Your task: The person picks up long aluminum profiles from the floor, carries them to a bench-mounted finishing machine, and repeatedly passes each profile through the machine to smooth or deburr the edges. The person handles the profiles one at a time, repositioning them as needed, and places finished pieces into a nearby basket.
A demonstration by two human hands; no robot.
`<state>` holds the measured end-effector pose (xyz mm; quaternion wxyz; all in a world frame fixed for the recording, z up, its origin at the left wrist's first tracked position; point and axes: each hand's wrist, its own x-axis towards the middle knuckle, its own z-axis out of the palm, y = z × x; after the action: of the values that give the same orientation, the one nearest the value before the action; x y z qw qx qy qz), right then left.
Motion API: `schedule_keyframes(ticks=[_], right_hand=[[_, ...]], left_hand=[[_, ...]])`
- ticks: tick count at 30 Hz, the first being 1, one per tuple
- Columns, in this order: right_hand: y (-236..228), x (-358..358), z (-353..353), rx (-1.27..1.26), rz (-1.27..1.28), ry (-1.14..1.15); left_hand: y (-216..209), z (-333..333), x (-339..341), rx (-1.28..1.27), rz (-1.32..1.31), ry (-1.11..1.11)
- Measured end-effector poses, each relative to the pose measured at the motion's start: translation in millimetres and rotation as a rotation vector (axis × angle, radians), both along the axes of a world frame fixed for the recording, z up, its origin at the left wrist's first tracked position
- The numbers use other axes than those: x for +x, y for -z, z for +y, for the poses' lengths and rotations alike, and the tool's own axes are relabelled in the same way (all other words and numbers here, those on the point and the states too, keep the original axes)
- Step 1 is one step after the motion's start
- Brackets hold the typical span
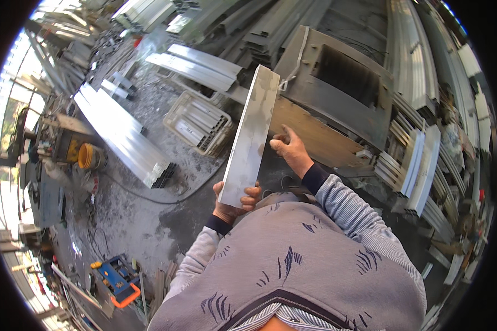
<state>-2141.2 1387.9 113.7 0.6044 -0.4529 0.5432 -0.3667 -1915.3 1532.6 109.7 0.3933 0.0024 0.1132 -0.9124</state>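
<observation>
A long silvery metal profile [250,132], flat-faced with dull grey stains toward its far end, slants up and away in front of my body. My left hand [236,203] is closed around its near end, fingers wrapping both edges. To the right of the profile's middle is my right hand [292,151], apart from it. Its thumb and index finger stick out with a gap between them, while the other fingers are curled and partly hidden; I see nothing held there.
Beyond the right hand stands a dark metal machine [337,71] with a brown board [315,135] along its near side. A plastic crate [199,121] of metal pieces sits left of the profile. Long shiny profiles [121,132] lie farther left, near a yellow bucket [88,156]. A cable [149,199] crosses the floor.
</observation>
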Motion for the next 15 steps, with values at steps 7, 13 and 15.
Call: schedule_keyframes(ticks=[7,13,15], right_hand=[[-24.7,79.6,8.3,0.287,-0.342,-0.343],[-13.1,78.1,5.4,0.384,-0.282,-0.494],[-4.4,68.2,-4.1,0.355,-0.208,-0.502]], left_hand=[[-14.5,29.2,-10.1,0.100,0.062,-0.279],[-8.4,42.6,-16.0,0.140,0.007,-0.503],[-4.3,42.2,-17.5,0.138,0.001,-0.557]])
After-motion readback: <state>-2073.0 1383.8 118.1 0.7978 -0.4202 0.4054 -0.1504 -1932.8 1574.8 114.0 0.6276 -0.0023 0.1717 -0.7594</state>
